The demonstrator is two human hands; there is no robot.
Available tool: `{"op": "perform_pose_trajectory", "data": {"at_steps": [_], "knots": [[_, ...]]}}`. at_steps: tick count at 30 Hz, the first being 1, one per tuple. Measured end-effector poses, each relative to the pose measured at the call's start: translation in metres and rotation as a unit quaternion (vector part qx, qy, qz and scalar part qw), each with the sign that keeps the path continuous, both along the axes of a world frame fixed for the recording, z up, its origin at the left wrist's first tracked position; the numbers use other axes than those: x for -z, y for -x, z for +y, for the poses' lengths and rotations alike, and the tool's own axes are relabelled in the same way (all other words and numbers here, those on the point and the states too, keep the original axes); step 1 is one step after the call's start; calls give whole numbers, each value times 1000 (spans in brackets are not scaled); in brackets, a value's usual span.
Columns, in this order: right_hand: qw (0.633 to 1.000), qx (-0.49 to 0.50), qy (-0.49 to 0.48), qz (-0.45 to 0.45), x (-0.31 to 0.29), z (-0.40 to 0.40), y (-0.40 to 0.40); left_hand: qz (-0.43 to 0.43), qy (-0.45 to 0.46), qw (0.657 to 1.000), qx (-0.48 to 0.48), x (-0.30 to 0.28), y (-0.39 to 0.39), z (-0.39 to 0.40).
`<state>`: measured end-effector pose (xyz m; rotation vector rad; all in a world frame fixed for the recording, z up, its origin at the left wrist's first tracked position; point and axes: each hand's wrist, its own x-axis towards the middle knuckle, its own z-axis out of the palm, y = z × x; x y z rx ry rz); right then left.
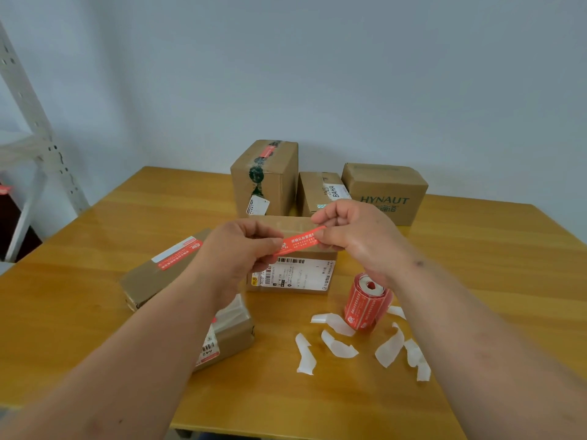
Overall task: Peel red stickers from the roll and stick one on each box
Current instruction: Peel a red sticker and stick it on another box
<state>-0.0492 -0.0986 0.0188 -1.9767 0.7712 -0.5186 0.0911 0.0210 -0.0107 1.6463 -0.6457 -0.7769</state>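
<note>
A red sticker (298,241) is stretched between both hands above a cardboard box with a white shipping label (295,276). My left hand (241,246) pinches its left end and my right hand (355,236) pinches its right end. The roll of red stickers (365,301) stands upright on the table under my right wrist. A flat box at the left (158,274) and a tall box at the back (265,176) each carry a red sticker. A small box (228,335) lies under my left forearm. Two more boxes stand at the back: one (320,192) and a HYNAUT box (386,192).
Several white backing strips (336,344) lie curled on the wooden table (476,281) in front of the roll. A white metal shelf frame (41,138) stands at the far left beside the table. The wall is close behind the boxes.
</note>
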Motion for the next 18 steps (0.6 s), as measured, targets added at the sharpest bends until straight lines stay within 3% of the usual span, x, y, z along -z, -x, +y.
{"op": "perform_pose_trajectory", "data": {"at_steps": [3,10,18], "knots": [[1000,22,14,18,3,-4,-10,-36,-9,999,1,-4,-10,-6],[993,74,43,82,8,-19,-36,-209,-96,972,55,-22,-32,-34],[960,68,199,183,5,-28,-55,-325,-190,921,103,-34,-41,-58]]}}
